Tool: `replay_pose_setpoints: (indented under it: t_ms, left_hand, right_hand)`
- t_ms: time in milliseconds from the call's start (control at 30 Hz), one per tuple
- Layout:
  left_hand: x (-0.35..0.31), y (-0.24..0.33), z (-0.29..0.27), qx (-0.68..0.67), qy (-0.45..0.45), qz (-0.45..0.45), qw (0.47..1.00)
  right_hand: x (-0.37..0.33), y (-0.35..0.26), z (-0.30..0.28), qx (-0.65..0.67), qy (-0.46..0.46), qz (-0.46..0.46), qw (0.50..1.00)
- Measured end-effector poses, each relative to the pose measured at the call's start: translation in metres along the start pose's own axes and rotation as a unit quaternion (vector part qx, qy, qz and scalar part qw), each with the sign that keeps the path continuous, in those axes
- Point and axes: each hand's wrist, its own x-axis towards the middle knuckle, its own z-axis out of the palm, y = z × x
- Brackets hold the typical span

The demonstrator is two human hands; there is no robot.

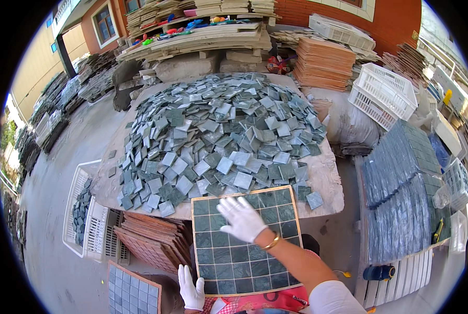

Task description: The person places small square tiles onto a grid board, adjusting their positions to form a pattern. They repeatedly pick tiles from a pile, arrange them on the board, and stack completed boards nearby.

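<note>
A wooden-framed board filled with rows of dark green square stone tiles rests tilted in front of me, its far edge at the table. My right hand, in a white glove, lies flat with fingers spread over the tiles near the far edge. Beside the board's near left edge is my left hand, also white-gloved, fingers stretched upward and the thumb close to the frame. Beyond the board, a large heap of loose green-grey square tiles covers the stone-topped table.
At left stands a white plastic crate with small tiles. Reddish square boards lean under the table, and another tiled board is at lower left. Stacked tile sheets are on the right, behind them white crates and orange boards.
</note>
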Motion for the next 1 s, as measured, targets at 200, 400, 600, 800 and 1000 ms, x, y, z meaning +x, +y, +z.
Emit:
replay_pose_setpoints:
  t_ms: [200, 400, 600, 800, 1000]
  left_hand:
    - [0.043, 0.046, -0.008, -0.02, -0.006, 0.159, 0.987]
    - [0.12, 0.137, 0.058, -0.041, -0.118, 0.395, 0.91]
    - [0.204, 0.093, 0.043, 0.061, -0.055, 0.38, 0.921]
    - [0.198, 0.002, 0.006, 0.096, -0.009, 0.263, 0.96]
    - [0.144, 0.009, 0.026, 0.043, -0.016, 0.135, 0.99]
  right_hand:
    - [-0.053, 0.064, -0.052, -0.015, -0.025, 0.013, 0.999]
    - [-0.059, 0.068, -0.028, -0.037, 0.094, 0.191, 0.976]
    - [-0.062, 0.068, -0.028, -0.083, 0.071, 0.183, 0.977]
    - [-0.063, 0.033, -0.026, -0.095, 0.034, 0.197, 0.975]
    - [-0.082, -0.083, -0.035, 0.022, -0.146, -0.003, 0.989]
